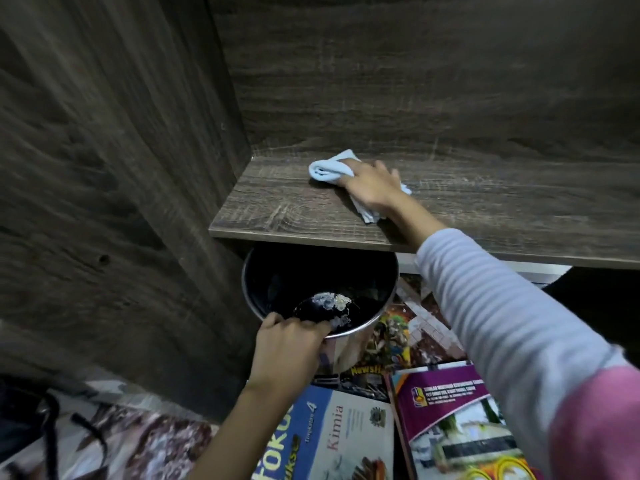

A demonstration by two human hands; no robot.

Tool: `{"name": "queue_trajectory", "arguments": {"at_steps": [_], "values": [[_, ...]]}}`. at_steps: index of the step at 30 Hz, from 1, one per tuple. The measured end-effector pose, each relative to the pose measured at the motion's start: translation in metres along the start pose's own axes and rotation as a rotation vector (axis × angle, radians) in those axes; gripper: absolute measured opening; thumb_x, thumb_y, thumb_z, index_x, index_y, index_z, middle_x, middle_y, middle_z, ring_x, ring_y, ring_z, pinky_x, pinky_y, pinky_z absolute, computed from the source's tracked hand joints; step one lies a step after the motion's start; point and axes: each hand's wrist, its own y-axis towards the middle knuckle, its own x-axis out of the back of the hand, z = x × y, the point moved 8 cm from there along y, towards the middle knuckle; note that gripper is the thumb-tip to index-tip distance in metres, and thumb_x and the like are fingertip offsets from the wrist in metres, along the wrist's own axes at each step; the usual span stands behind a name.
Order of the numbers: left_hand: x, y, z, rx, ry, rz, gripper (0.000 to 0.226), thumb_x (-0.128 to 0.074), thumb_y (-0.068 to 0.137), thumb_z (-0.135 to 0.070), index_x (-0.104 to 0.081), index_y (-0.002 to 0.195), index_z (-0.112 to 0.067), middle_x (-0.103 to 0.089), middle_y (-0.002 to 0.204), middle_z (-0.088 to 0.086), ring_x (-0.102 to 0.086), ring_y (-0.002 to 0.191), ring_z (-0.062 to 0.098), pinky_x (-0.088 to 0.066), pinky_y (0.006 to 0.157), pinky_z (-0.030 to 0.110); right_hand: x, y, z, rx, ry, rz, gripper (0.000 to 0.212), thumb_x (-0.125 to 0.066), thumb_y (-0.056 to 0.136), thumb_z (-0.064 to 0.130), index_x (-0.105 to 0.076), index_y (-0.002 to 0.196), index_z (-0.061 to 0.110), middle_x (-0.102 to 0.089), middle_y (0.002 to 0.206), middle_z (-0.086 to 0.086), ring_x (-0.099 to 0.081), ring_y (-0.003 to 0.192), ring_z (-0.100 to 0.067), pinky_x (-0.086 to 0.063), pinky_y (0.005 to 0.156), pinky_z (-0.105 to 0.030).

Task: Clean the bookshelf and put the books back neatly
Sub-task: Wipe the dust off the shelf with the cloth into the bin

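Note:
A dark wooden shelf board (277, 209) runs across the middle, bare of books. My right hand (372, 185) lies flat on a light blue cloth (329, 169) and presses it against the board near its left end. Below the board's front edge, my left hand (287, 348) grips the near rim of a round metal bin (374, 320) lined with black plastic; pale dust clumps lie inside it. Books lie on the floor below: a blue and white "Kimia" book (339, 431) and a purple-covered book (450, 410).
The bookcase's dark side panel (121, 202) rises on the left and its back panel (415, 81) stands behind the board. A magazine with a colourful cover (391, 341) lies under the bin. A patterned floor covering (138, 438) and black cords (52, 427) are at lower left.

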Motion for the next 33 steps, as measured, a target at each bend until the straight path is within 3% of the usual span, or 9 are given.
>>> {"name": "queue_trajectory", "arguments": {"at_steps": [3,7,12,17,20,27,28,30,33], "values": [[-0.002,-0.001,0.002,0.010,-0.005,0.029,0.042,-0.087,0.026,-0.015,-0.064,0.059,-0.027,-0.057,0.044,-0.004,-0.058,0.041,0.014,-0.043,0.049,0.024,-0.006,-0.009,0.016,0.073,0.103,0.032,0.036,-0.042,0.094,0.042,-0.051,0.129,0.043,-0.048,0.142,0.008,-0.033,0.135,-0.024,-0.017,0.107,-0.041],[-0.002,0.000,-0.004,0.020,-0.028,0.088,0.042,-0.086,0.025,-0.015,-0.063,0.058,-0.026,-0.056,0.042,-0.003,-0.057,0.040,0.016,-0.043,0.050,0.023,-0.011,-0.032,0.020,0.048,0.386,0.102,0.029,-0.054,0.068,0.046,-0.067,0.094,0.046,-0.066,0.118,0.009,-0.054,0.115,-0.016,-0.036,0.104,-0.039],[0.002,-0.006,-0.009,0.032,-0.033,0.126,0.040,-0.088,0.026,-0.021,-0.064,0.057,-0.025,-0.055,0.041,-0.003,-0.056,0.038,0.016,-0.045,0.051,0.022,-0.022,-0.047,0.018,0.006,0.641,0.154,0.042,-0.058,0.042,0.044,-0.076,0.078,0.031,-0.074,0.098,0.004,-0.064,0.104,-0.022,-0.045,0.099,-0.044],[0.013,-0.013,-0.020,0.027,-0.020,0.141,0.040,-0.088,0.022,-0.028,-0.062,0.053,-0.026,-0.053,0.038,-0.003,-0.054,0.036,0.014,-0.044,0.051,0.021,-0.016,-0.072,0.022,-0.022,0.797,0.160,0.052,-0.059,0.049,0.022,-0.072,0.092,-0.003,-0.070,0.105,-0.015,-0.062,0.095,-0.022,-0.045,0.096,-0.039],[0.018,-0.015,-0.027,0.022,0.005,0.145,0.041,-0.088,0.021,-0.028,-0.062,0.053,-0.027,-0.052,0.037,-0.003,-0.054,0.035,0.014,-0.043,0.049,0.023,-0.010,-0.088,0.022,-0.037,0.820,0.144,0.056,-0.057,0.053,0.019,-0.065,0.097,-0.015,-0.067,0.096,-0.015,-0.056,0.084,-0.020,-0.044,0.078,-0.033],[0.016,-0.012,-0.042,-0.006,0.060,0.152,0.035,-0.081,0.021,-0.028,-0.062,0.052,-0.028,-0.052,0.037,-0.003,-0.053,0.034,0.013,-0.044,0.050,0.022,0.015,-0.112,0.000,-0.093,0.995,0.073,0.010,-0.055,0.076,-0.002,-0.061,0.070,0.002,-0.064,0.065,0.000,-0.055,0.064,-0.008,-0.040,0.066,-0.024],[0.016,-0.011,-0.046,-0.030,0.071,0.142,0.032,-0.078,0.024,-0.031,-0.063,0.051,-0.028,-0.053,0.038,-0.003,-0.053,0.034,0.012,-0.044,0.050,0.021,0.023,-0.115,-0.009,-0.127,1.057,0.030,0.003,-0.058,0.071,0.003,-0.059,0.069,0.005,-0.062,0.068,-0.003,-0.055,0.068,-0.011,-0.040,0.069,-0.025],[0.015,-0.004,-0.058,-0.067,0.080,0.116,0.023,-0.067,0.029,-0.035,-0.062,0.050,-0.027,-0.053,0.037,-0.002,-0.053,0.034,0.011,-0.042,0.048,0.020,0.044,-0.123,-0.037,-0.205,1.157,-0.087,0.020,-0.059,0.060,0.012,-0.059,0.078,0.003,-0.061,0.082,-0.011,-0.056,0.080,-0.018,-0.041,0.077,-0.030],[0.010,0.011,-0.082,-0.127,0.062,0.143,0.023,-0.068,0.039,-0.040,-0.064,0.057,-0.026,-0.059,0.045,0.000,-0.059,0.043,0.012,-0.042,0.052,0.022,0.082,-0.142,-0.084,-0.292,1.127,-0.301,0.019,-0.060,0.073,0.010,-0.062,0.091,0.002,-0.062,0.094,-0.013,-0.055,0.090,-0.021,-0.041,0.079,-0.030]]}}
